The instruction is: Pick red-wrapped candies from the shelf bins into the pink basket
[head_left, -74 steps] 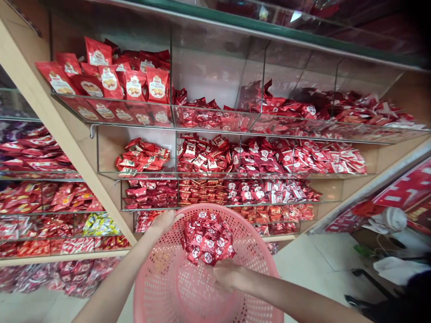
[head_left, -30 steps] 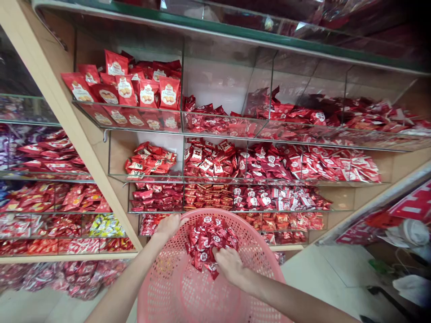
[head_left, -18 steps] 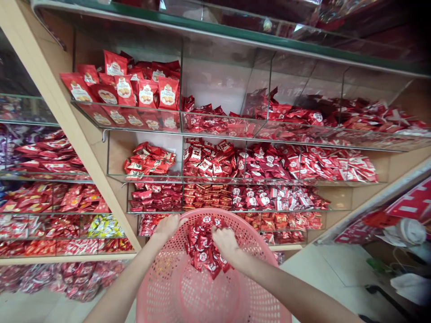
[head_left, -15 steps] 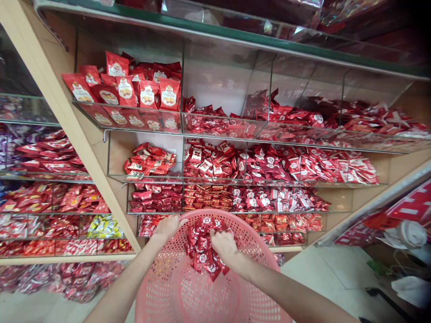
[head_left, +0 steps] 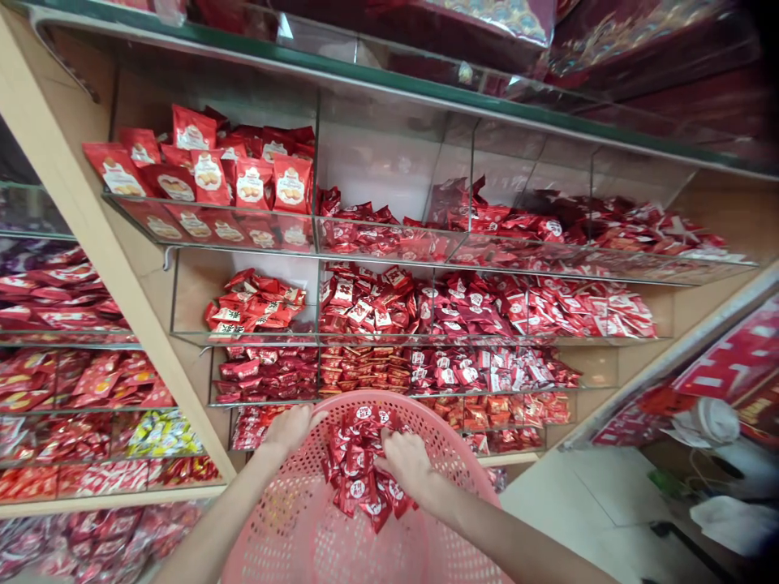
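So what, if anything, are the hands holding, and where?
Left hand: pink basket, by its far-left rim. Right hand, at the red packets: cannot tell whether it holds any.

There are 2 hands (head_left: pixel 287 430) (head_left: pixel 406 461), 1 pink basket (head_left: pixel 365 560) — and 1 heap of red packets (head_left: pixel 354 470) inside.

Bottom edge cuts our pink basket (head_left: pixel 359 551) short, and we can't tell whether the right hand (head_left: pixel 406 462), fingertips hidden from us, grips any red packets (head_left: pixel 356 464)!
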`<state>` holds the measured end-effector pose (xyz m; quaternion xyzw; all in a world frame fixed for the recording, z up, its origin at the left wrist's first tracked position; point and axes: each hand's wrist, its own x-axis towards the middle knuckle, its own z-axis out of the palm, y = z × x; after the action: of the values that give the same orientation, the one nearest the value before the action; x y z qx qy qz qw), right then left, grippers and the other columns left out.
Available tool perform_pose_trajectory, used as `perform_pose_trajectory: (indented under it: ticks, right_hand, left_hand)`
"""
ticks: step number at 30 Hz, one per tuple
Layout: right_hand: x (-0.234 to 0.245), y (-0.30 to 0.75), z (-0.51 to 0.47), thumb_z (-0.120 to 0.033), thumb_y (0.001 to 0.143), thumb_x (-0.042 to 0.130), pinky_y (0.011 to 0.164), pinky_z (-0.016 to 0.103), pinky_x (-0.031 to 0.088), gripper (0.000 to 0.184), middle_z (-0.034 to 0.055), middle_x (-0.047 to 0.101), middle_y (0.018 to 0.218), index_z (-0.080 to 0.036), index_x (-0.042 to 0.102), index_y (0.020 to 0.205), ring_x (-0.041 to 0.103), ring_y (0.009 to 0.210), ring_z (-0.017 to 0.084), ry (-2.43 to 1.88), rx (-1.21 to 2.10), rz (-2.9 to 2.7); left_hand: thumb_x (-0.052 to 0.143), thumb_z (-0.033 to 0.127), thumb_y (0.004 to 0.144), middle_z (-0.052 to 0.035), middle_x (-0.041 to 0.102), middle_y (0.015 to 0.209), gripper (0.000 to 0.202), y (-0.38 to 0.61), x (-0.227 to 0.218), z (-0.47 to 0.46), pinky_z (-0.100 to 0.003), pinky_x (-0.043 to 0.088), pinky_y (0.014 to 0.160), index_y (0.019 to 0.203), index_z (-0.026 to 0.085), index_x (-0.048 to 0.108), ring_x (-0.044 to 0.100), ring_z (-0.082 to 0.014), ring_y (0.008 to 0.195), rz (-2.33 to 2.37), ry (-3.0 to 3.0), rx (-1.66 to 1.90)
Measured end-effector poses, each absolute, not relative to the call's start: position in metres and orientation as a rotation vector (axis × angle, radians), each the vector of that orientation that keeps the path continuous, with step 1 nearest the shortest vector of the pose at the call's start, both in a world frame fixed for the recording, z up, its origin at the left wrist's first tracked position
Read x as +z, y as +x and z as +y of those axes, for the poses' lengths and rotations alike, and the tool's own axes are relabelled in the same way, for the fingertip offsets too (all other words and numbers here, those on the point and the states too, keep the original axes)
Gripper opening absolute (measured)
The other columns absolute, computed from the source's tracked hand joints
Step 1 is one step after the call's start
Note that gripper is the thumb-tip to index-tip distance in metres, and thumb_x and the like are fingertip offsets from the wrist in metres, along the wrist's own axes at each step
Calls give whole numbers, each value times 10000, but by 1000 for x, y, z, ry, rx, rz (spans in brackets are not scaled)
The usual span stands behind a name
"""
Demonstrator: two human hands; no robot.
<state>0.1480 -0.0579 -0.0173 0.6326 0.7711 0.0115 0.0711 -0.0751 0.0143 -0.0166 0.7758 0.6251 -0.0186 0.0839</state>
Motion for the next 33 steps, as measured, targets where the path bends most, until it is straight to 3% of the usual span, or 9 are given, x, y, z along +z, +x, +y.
perform_pose_trajectory:
  ticks: [8,10,14,17,24,28,33]
  right_hand:
    - [-43,121,-81,-525,746,610,583,321,485,642,114,677,807,-108,460,1211,654,711,236,1511,136,2557]
    - [-60,115,-87,-464,762,613,562,321,482,651,130,673,795,-63,434,1243,648,699,236,1424,154,2560]
    - [-83,109,-91,-174,801,547,543,310,481,488,131,674,821,-37,434,1256,647,714,220,1322,193,2535]
    - [-81,107,-93,-103,760,551,556,306,491,510,124,679,841,-27,444,1253,648,737,217,1258,151,2529]
    - [-13,130,-91,-348,789,558,680,337,497,509,129,690,826,-61,506,1206,663,779,253,1474,-112,2536]
    - [23,158,-72,-317,800,516,692,313,480,465,151,692,852,-60,519,1187,664,824,254,1619,-83,2484]
    - [21,163,-60,-357,803,506,723,300,471,453,158,694,862,-58,558,1139,662,837,247,1590,-71,2474]
  left_hand:
    - [264,526,905,-152,690,889,511,-75,-21,19,-352,479,725,937,141,598,650,-288,910,1864,2409,-62]
    - [252,535,904,-151,688,899,522,-75,-20,18,-349,482,723,933,142,595,649,-286,915,1866,2413,-53]
    - [256,544,900,-152,684,905,526,-76,-20,17,-345,480,745,931,140,593,645,-280,926,1867,2408,-47]
    - [255,537,903,-148,684,910,519,-76,-19,17,-339,478,750,935,146,595,648,-269,919,1867,2395,-40]
    - [274,529,903,-160,682,920,506,-76,-18,17,-349,478,739,954,141,595,647,-282,918,1881,2398,-59]
    - [270,525,906,-148,687,887,505,-76,-20,16,-342,478,738,939,139,594,654,-275,897,1867,2413,-49]
    - [272,521,906,-155,687,897,504,-74,-19,15,-348,479,735,952,135,592,653,-280,900,1876,2402,-39]
